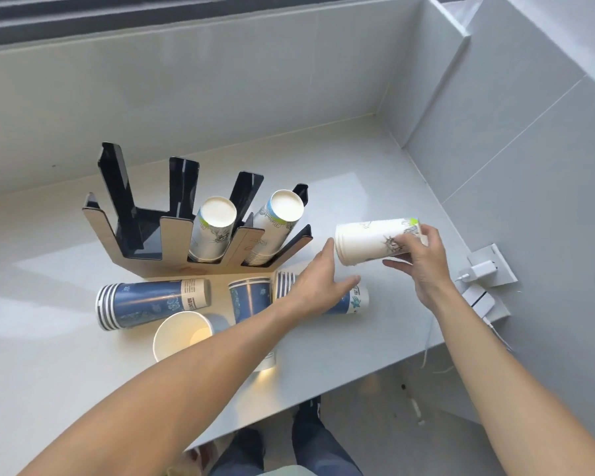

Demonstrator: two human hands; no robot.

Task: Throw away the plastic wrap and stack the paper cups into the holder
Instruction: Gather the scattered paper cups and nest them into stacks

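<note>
A pale grey counter [375,187] fills a tiled corner, with wall sockets [488,266] at 3 o'clock. At 10 o'clock stands one black cup holder [145,231] with four slots; the two right slots each hold a white cup stack [213,228], bases up. In front of it lie three blue cup stacks [148,302] on their sides and one open cup [181,333] at 7 o'clock. The right hand [423,259] grips a white paper cup stack [368,243] held sideways above the counter. The left hand [320,283] is open, fingers spread toward that stack's rim.
</note>
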